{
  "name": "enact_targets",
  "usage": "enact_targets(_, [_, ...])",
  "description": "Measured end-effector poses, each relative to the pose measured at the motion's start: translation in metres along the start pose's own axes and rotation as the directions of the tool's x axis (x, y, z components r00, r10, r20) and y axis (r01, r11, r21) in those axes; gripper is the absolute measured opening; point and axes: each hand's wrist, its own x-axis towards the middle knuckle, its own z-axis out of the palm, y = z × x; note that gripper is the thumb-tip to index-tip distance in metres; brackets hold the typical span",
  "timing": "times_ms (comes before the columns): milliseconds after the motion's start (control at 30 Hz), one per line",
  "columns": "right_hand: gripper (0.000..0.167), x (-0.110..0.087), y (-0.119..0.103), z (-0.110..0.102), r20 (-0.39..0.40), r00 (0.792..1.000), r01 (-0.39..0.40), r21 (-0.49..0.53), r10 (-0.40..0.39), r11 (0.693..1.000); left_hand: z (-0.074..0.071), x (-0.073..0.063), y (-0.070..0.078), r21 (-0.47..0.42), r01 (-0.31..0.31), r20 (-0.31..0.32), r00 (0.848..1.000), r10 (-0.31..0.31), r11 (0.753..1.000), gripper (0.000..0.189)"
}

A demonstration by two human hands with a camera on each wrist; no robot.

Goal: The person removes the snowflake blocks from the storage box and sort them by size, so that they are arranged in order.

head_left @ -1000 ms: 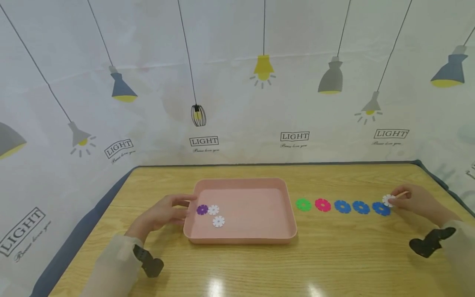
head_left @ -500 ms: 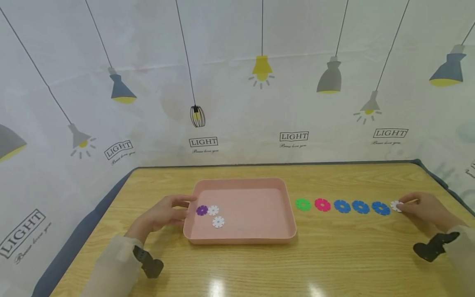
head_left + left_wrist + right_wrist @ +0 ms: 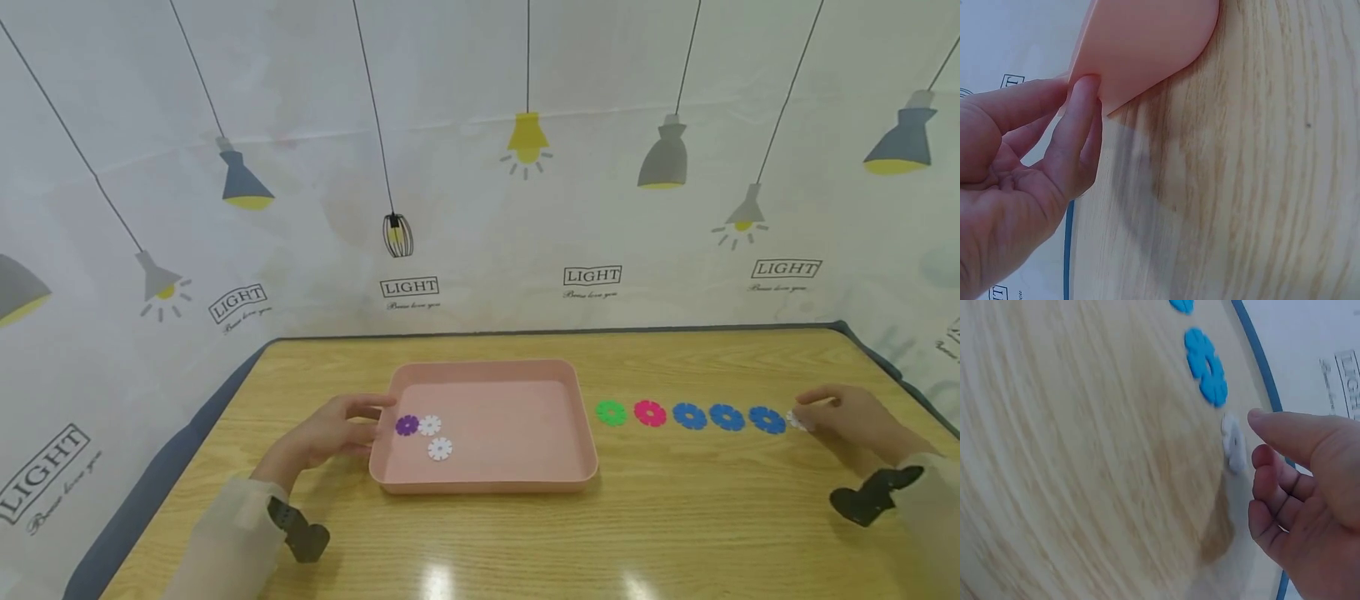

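Note:
My left hand (image 3: 337, 431) pinches the left rim of a pink plastic tray (image 3: 510, 485); the left wrist view shows thumb and fingers at the tray's wall (image 3: 1147, 44). A purple notched plastic snowflake disc (image 3: 407, 425) and two white ones (image 3: 440, 449) lie inside it, near the left end. On the table at far right, a white snowflake disc (image 3: 1233, 444) lies beside a blue disc (image 3: 1205, 367). Just off that white disc, my right hand (image 3: 847, 419) has thumb and fingertips parted with nothing between them. From the head, the fingers partly cover it.
Right of the tray runs a row of discs on the wooden table (image 3: 525, 542): green (image 3: 611, 412), pink (image 3: 650, 413), then three blue (image 3: 727, 417). A white cloth backdrop (image 3: 465, 167) printed with lamps stands behind and around the table.
My right hand has carried the white disc rightward off the last blue disc, set it down at the row's end and let go. The left hand stays on the tray.

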Motion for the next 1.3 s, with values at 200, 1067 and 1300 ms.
enact_targets(200, [0.045,0.012,-0.049,0.013,0.037,0.993,0.112,0.089,-0.116,0.990,-0.001,0.001,-0.001,-0.003,-0.012,0.014,1.000,0.012,1.000,0.048])
enact_targets(1067, [0.026,0.070,-0.310,0.121,0.461,0.723,0.475,0.207,-0.513,0.855,-0.001,0.000,-0.004,-0.043,-0.040,0.042,0.998,0.042,0.998,0.048])
enact_targets(1300, [0.022,0.083,-0.345,0.148,0.594,0.637,0.485,0.186,-0.491,0.855,-0.001,0.000,-0.006,-0.053,-0.048,0.050,0.997,0.050,0.997,0.047])
